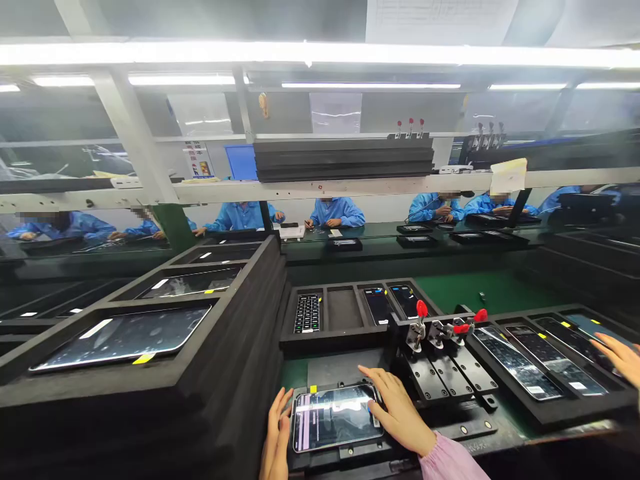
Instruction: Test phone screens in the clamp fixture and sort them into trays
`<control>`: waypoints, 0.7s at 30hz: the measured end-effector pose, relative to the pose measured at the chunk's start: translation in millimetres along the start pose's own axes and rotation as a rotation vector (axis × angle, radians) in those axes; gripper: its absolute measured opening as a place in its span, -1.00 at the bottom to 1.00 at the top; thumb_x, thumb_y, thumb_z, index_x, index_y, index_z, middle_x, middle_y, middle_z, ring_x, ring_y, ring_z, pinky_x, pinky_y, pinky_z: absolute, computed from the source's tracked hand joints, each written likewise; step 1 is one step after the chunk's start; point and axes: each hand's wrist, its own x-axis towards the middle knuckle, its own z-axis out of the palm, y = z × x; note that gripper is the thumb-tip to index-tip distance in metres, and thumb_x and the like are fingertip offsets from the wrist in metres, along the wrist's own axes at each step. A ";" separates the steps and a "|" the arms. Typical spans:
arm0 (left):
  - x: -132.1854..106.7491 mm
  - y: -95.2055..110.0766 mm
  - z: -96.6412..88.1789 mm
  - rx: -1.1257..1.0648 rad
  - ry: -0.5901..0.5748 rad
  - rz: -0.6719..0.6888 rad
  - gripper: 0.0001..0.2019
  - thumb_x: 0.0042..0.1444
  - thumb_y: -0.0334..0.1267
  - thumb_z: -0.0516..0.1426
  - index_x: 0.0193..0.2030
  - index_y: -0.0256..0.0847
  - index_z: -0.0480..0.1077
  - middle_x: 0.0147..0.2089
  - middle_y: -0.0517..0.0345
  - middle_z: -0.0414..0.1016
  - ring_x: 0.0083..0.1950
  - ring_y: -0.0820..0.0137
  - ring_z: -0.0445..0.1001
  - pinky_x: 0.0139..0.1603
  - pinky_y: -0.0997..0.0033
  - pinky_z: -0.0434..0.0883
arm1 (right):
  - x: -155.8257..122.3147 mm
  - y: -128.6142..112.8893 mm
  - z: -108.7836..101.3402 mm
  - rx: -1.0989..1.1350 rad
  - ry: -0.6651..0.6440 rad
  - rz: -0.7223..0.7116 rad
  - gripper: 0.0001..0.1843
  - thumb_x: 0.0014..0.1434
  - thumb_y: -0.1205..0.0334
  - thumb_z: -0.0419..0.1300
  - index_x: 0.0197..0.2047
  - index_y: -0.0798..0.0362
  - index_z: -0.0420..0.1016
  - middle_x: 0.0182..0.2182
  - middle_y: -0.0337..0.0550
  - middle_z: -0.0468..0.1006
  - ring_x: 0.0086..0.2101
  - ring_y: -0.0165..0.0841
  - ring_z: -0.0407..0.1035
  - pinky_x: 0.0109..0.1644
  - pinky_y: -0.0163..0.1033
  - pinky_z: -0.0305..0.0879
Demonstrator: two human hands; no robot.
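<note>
The right hand [403, 415] has its fingers spread apart, one digit reaching onto the right end of a lit smartphone [336, 425] and another stretching past its upper edge. The left hand [276, 435] stands at the opposite end, its fingers slightly apart; whether they press the edge, I cannot tell. To do this steadying and touching well, I would keep the left side as a gentle stop, touch the glass lightly, and avoid pulling the yellow tab [313, 389] at the upper edge. The smartphone lies flat, between both hands, over a black fixture plate. Just to the right is a fixture with red-tipped toggle clamps [451, 375]. Behind it, a foam tray [330, 342] carries more phones. Farther right, another person's hand [620, 359] is over a second phone tray [555, 415]. At the left rises a stack of foam trays [245, 333].
</note>
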 end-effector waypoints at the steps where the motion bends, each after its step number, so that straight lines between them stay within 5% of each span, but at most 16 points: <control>1: -0.2 -1.1 -0.7 0.002 -0.006 -0.003 -0.38 0.13 0.20 -0.19 0.21 -0.14 0.03 0.21 -0.01 0.21 0.18 0.13 0.23 0.23 -0.01 0.07 | 1.7 -1.1 0.2 -0.033 -0.018 0.000 -0.39 0.10 0.27 -0.01 0.22 -0.25 0.01 0.01 -0.23 0.26 0.01 -0.33 0.15 0.15 -0.12 0.04; 11: -8.8 9.7 -3.1 0.092 -0.050 0.015 -0.37 0.14 0.19 -0.21 0.22 -0.16 0.00 0.23 0.00 0.17 0.18 0.19 0.23 0.19 0.15 0.16 | 5.4 -0.6 -4.7 -0.076 -0.160 0.023 -0.30 0.11 0.26 -0.05 0.28 -0.28 -0.21 0.02 -0.19 0.21 0.01 -0.32 0.14 0.18 -0.05 -0.03; 16: -7.0 2.4 -5.3 0.174 -0.038 0.057 -0.33 0.10 0.23 -0.21 0.19 -0.21 0.09 0.21 -0.03 0.20 0.13 0.20 0.30 0.14 0.24 0.23 | 21.6 -33.9 -8.1 -0.012 -0.211 -0.096 -0.17 0.07 0.19 0.00 0.30 -0.16 -0.41 0.23 -0.12 -0.06 0.20 -0.22 -0.13 0.22 0.12 -0.25; 21: 1.4 -17.5 -6.5 0.137 -0.040 0.119 -0.31 0.09 0.25 -0.21 0.16 -0.26 0.11 0.18 -0.09 0.25 0.09 0.19 0.35 0.12 0.26 0.25 | 50.5 -67.3 16.6 -0.146 -0.469 -0.349 0.14 -0.29 0.02 0.27 0.30 -0.15 -0.27 0.05 0.00 0.29 -0.04 -0.04 0.23 0.09 0.40 -0.44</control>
